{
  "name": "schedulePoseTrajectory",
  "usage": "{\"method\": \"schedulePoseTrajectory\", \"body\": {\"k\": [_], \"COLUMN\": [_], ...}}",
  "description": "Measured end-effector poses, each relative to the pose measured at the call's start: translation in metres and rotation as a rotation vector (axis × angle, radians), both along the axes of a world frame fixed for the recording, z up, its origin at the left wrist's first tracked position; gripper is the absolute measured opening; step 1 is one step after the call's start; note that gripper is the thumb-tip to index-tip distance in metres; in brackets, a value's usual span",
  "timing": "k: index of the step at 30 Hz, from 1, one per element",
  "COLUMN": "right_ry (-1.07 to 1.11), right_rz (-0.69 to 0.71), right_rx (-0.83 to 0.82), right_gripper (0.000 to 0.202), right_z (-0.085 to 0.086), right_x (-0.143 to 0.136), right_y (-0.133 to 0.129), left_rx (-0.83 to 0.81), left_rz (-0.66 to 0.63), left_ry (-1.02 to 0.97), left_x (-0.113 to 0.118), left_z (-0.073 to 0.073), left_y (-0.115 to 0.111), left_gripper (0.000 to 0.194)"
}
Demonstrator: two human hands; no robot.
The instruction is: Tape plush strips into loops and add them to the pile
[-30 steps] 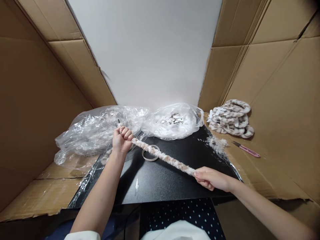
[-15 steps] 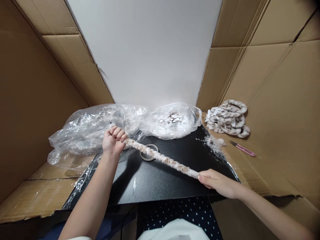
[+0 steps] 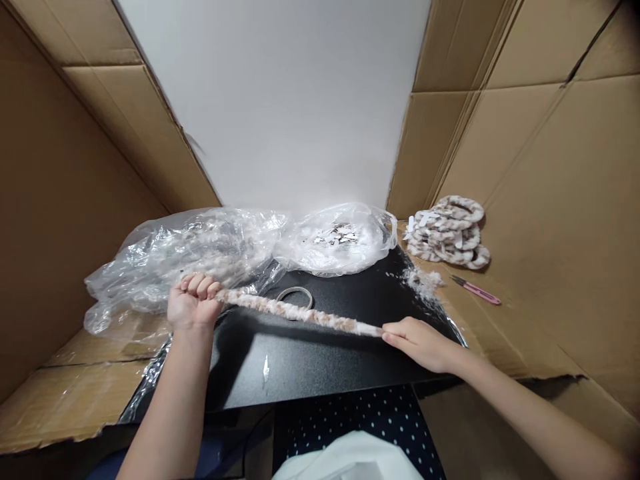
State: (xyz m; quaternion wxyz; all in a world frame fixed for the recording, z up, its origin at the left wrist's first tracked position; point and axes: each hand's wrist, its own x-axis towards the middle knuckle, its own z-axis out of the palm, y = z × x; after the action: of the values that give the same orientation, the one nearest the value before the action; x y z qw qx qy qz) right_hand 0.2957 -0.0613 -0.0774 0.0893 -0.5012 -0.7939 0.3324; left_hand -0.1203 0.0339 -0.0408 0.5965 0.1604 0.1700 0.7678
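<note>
A long fluffy strip [image 3: 295,312], mottled white and light brown, stretches nearly straight between my hands above the black tabletop [image 3: 320,360]. My left hand [image 3: 195,300] is closed in a fist around its left end, in front of a clear plastic bag. At the other end, the fingertips of my right hand [image 3: 413,341] pinch the thin, paler tip. Behind the middle of the strip lies a roll of tape [image 3: 296,297], its lower edge partly covered by the strip.
Clear bag of fluffy pieces [image 3: 185,247] at the back left; beside it, a bag with small labels [image 3: 340,233]. On the right are stacked fluffy rings [image 3: 447,233], loose fluff [image 3: 423,281] and pink-handled snips [image 3: 477,291]. Cardboard walls [image 3: 565,200] stand at both sides.
My left hand has moved left and down, pulling the strip straighter and more level. My right hand has shifted slightly left and up. The whole view has shifted a little.
</note>
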Motion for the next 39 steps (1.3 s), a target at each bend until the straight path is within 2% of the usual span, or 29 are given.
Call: {"method": "schedulePoseTrajectory", "body": {"k": [4,7,9,12,16,18,20,23,32,39], "right_ry": [-0.21,-0.286,-0.236,-0.089,0.042,0.121,0.16,0.154,-0.071,-0.146], "right_rz": [-0.003,-0.028,-0.03,0.067,0.195,0.206,0.239,0.269,0.29,0.211], "right_rx": [0.301,0.454,0.498,0.487,0.472,0.484,0.475,0.468,0.466,0.452], "right_gripper": [0.033,0.024,0.035,0.055,0.061,0.048,0.03,0.023,0.019,0.019], "right_z": [-0.002,0.004,0.012,0.019,0.013,0.009,0.005,0.0,-0.023,-0.021], "right_x": [-0.011,-0.025,-0.044,-0.091,-0.171,-0.201,-0.217,-0.215,-0.152,-0.1], "right_y": [0.006,0.01,0.013,0.019,0.026,0.029,0.03,0.033,0.028,0.033], "left_rx": [-0.008,0.009,0.029,0.057,0.074,0.099,0.127,0.152,-0.021,-0.025], "left_rz": [0.003,-0.046,-0.057,-0.064,-0.09,-0.112,-0.126,-0.109,0.02,0.063], "left_ry": [-0.02,-0.023,-0.027,-0.044,-0.077,-0.075,-0.066,-0.05,0.052,0.079], "left_x": [0.004,0.014,0.019,0.026,0.035,0.038,0.036,0.024,-0.016,-0.039], "left_z": [-0.013,-0.014,-0.01,-0.001,0.013,0.017,0.019,0.018,-0.001,-0.013], "left_y": [-0.014,-0.026,-0.033,-0.04,-0.05,-0.055,-0.06,-0.063,-0.062,-0.056], "left_gripper": [0.033,0.033,0.032,0.032,0.031,0.031,0.031,0.03,0.026,0.028]}}
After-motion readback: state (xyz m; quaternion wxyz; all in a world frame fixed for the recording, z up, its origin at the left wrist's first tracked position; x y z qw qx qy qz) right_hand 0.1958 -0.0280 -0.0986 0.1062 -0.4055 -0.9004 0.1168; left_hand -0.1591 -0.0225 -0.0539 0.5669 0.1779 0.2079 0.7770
